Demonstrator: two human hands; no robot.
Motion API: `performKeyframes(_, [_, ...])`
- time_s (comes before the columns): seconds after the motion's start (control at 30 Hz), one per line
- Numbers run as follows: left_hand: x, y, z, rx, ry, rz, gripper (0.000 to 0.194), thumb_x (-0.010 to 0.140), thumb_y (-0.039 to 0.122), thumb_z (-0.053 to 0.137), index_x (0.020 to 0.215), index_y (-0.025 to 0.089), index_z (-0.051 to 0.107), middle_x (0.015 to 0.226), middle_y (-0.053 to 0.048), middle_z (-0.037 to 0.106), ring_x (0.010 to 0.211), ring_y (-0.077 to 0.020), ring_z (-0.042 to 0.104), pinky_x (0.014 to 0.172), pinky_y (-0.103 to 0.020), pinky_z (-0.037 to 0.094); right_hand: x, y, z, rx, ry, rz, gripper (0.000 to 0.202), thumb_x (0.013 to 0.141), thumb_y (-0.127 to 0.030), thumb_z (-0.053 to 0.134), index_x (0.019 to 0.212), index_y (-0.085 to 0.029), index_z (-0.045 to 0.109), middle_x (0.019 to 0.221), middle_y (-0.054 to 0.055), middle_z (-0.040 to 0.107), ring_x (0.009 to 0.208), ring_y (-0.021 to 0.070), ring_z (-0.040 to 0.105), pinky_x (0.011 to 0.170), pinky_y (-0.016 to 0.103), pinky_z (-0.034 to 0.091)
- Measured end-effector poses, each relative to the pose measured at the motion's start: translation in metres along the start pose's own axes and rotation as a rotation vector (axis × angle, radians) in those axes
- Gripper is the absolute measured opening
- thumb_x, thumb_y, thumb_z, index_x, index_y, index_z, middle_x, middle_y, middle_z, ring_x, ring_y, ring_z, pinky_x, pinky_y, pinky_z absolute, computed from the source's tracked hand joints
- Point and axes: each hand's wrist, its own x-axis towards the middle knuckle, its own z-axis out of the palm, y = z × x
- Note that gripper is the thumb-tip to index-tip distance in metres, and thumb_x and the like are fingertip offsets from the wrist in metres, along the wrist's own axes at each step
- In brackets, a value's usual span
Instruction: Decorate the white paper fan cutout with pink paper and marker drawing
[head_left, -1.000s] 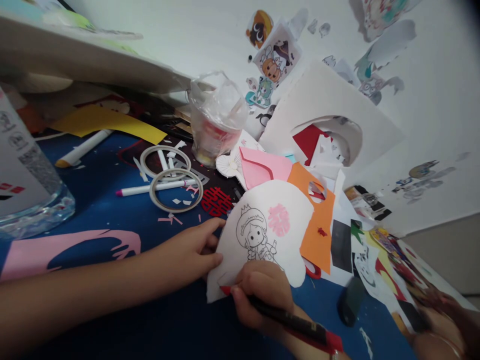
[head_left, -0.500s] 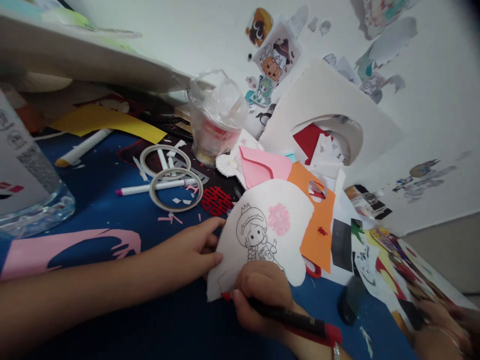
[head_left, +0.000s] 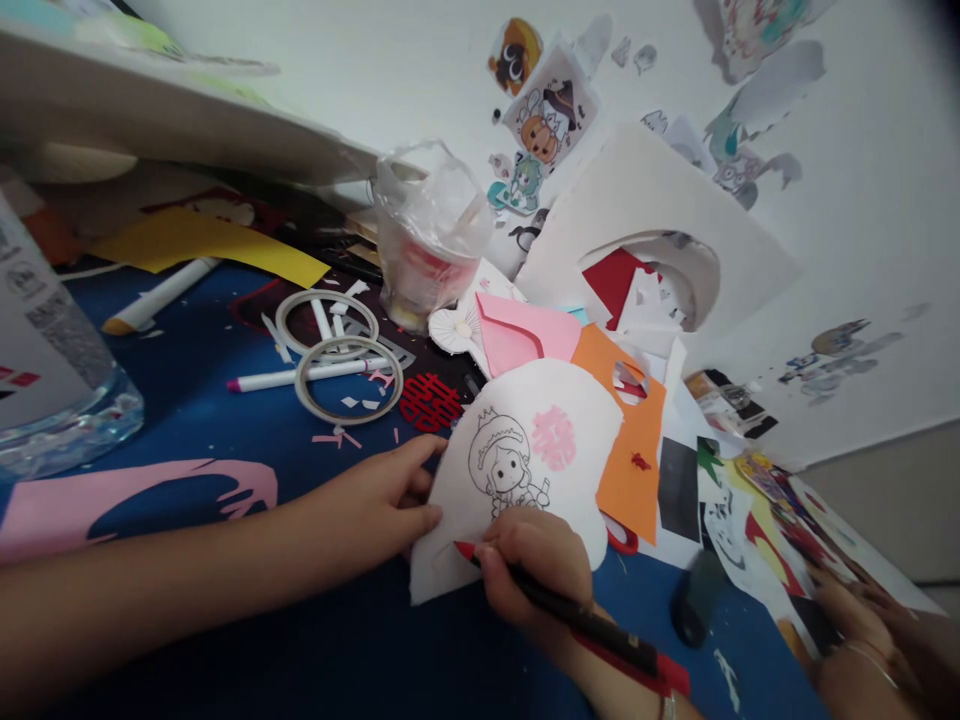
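Note:
My right hand (head_left: 536, 565) is closed round a black marker pen (head_left: 600, 635) with a red tip and red end. The tip is at the lower left of a white paper cutout (head_left: 577, 510), near a faint line. On this sheet are a black line drawing of a crowned figure (head_left: 510, 465), partly covered by my right hand, and a pink cut-paper character (head_left: 553, 437). My left hand (head_left: 397, 495) grips the sheet's left edge with the thumb over it; the other fingers are curled and partly hidden.
Two tape rolls (head_left: 349, 380), a white pen (head_left: 262, 380) and paper scraps lie beyond my left hand. A bagged cup (head_left: 427, 260) stands behind. Orange paper (head_left: 637, 490) lies right of the sheet, near a dark mouse-shaped object (head_left: 697, 600). Another person's hand (head_left: 859, 630) is at the right.
The marker's tip has moved up and slightly right from the sheet's lower edge, together with my right hand. My left hand keeps its place on the sheet.

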Motion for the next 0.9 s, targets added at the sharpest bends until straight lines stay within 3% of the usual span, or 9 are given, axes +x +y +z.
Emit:
performKeyframes(0.3, [0.0006,-0.0021,-0.0013,0.014,-0.007,-0.003,0.06,0.067,0.03,0.054,0.122,0.016,0.036,0.088,-0.006,0.069,0.081,-0.026,0.065,0.062,-0.033,0.05,-0.0018,0.0,0.0003,-0.005,-0.001,0.042,0.026,0.078,-0.015,0.048,0.056,-0.022,0.035,0.048,-0.004,0.048,0.042,0.0091,0.042,0.04,0.023,0.03])
performKeyframes(0.5, [-0.0002,-0.0016,-0.0004,-0.011,0.007,0.013,0.056,0.067,0.028,0.055,0.12,0.017,0.039,0.089,-0.005,0.069,0.093,-0.0265,0.063,0.069,-0.033,0.051,-0.0008,-0.0015,-0.0012,0.0,-0.049,0.06,0.027,0.08,-0.015,0.044,0.057,-0.022,0.034,0.048,-0.004,0.047,0.042,0.0087,0.043,0.041,0.023,0.031])
performKeyframes(0.9, [0.0001,-0.0035,-0.0016,-0.009,-0.008,0.031,0.053,0.069,0.03,0.055,0.117,0.016,0.039,0.091,-0.007,0.069,0.092,-0.0268,0.064,0.073,-0.037,0.051,0.001,-0.0038,-0.0056,0.013,-0.076,0.069,0.026,0.076,-0.011,0.044,0.055,-0.021,0.033,0.048,-0.004,0.048,0.043,0.0082,0.044,0.042,0.022,0.032])
